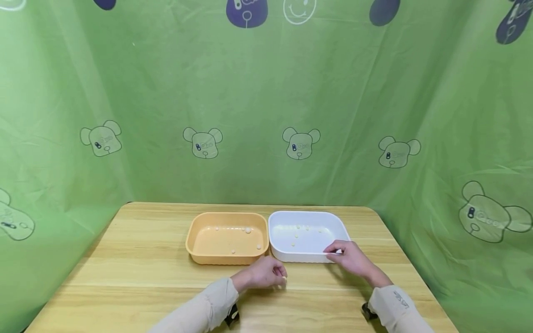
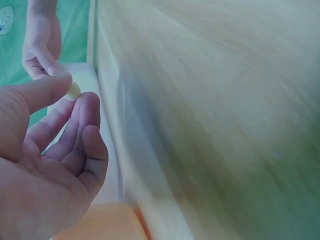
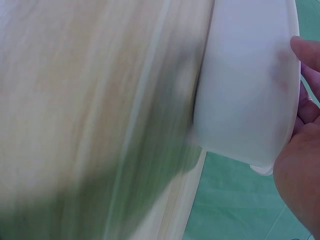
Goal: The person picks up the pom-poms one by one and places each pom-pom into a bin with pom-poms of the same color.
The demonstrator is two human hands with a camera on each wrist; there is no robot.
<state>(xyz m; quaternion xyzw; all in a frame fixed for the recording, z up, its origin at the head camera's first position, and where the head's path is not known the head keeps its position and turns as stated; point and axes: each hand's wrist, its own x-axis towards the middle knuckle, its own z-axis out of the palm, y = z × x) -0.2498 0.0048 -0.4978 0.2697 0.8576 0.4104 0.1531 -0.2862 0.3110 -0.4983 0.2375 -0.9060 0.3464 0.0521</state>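
Observation:
Between thumb and fingertip, my left hand [image 1: 263, 273] pinches a small pale yellow ball [image 2: 73, 91], just in front of where the two trays meet. My right hand [image 1: 351, 257] holds the near right rim of the white tray [image 1: 300, 257], its thumb [image 3: 306, 50] outside and its fingers curled over the inner side. Several small yellowish pieces [image 1: 307, 228] lie scattered on the white tray's floor. On the left, the orange tray [image 1: 226, 260] contains several whitish balls [image 1: 248, 230] of differing sizes.
Both trays stand side by side towards the far edge of the wooden table [image 1: 137, 277]. A green curtain [image 1: 250, 175] with bear prints surrounds the table at the back and sides. Bare wood shows in front and to the left.

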